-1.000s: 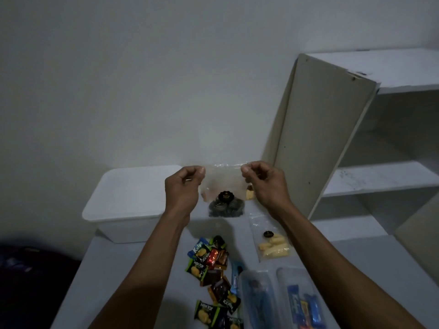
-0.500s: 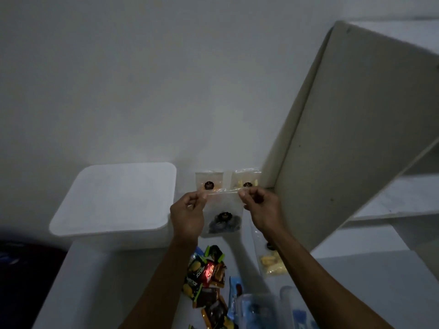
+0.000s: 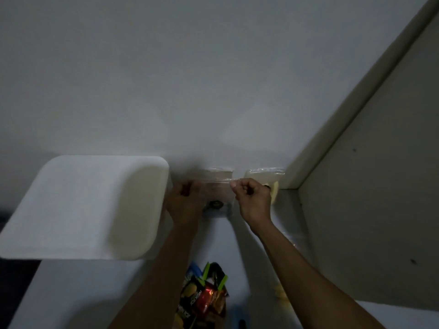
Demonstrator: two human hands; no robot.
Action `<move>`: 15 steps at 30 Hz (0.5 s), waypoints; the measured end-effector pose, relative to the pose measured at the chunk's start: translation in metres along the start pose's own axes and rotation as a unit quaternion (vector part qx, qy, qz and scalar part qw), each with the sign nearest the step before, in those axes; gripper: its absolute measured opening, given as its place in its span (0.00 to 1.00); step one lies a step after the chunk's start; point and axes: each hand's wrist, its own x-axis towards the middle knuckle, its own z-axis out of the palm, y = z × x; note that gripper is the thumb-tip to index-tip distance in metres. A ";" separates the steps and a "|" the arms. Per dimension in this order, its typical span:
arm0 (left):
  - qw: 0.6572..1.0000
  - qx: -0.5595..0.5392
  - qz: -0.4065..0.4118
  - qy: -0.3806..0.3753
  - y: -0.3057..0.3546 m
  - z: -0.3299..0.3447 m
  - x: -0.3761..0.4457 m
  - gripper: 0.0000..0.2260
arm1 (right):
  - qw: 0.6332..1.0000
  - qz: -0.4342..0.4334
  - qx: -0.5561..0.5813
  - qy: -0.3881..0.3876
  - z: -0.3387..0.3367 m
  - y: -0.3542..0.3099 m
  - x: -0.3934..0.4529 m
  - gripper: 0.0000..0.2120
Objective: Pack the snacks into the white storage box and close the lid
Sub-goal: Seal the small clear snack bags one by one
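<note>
Left hand (image 3: 184, 205) and right hand (image 3: 251, 198) pinch the clear snack bag (image 3: 217, 194) by its top corners, near the surface's back edge. White storage box (image 3: 83, 207) lidded; judged next: open it.

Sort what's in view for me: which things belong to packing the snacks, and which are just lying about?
Job:
white storage box, lid on
clear snack bag, pinched by left hand and right hand
two clear bags at the wall
wrapped snacks

Lying about:
cabinet panel
</note>
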 end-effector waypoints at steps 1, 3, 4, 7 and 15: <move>1.000 -0.011 -0.006 0.003 -0.001 0.004 0.005 0.03 | 1.000 0.002 0.002 0.002 0.004 0.003 0.005 0.04; 1.000 -0.021 -0.018 0.007 -0.004 0.013 0.015 0.01 | 1.000 0.000 -0.002 0.007 0.010 0.007 0.012 0.04; 0.999 -0.019 -0.024 0.009 -0.006 0.016 0.020 0.01 | 1.000 -0.003 -0.003 0.011 0.012 0.009 0.016 0.05; 0.999 -0.017 -0.029 0.011 -0.008 0.024 0.032 0.01 | 1.000 -0.004 -0.008 0.025 0.017 0.011 0.027 0.05; 1.000 0.003 -0.027 -0.002 -0.008 0.032 0.042 0.07 | 0.999 0.002 -0.034 0.036 0.024 0.019 0.039 0.11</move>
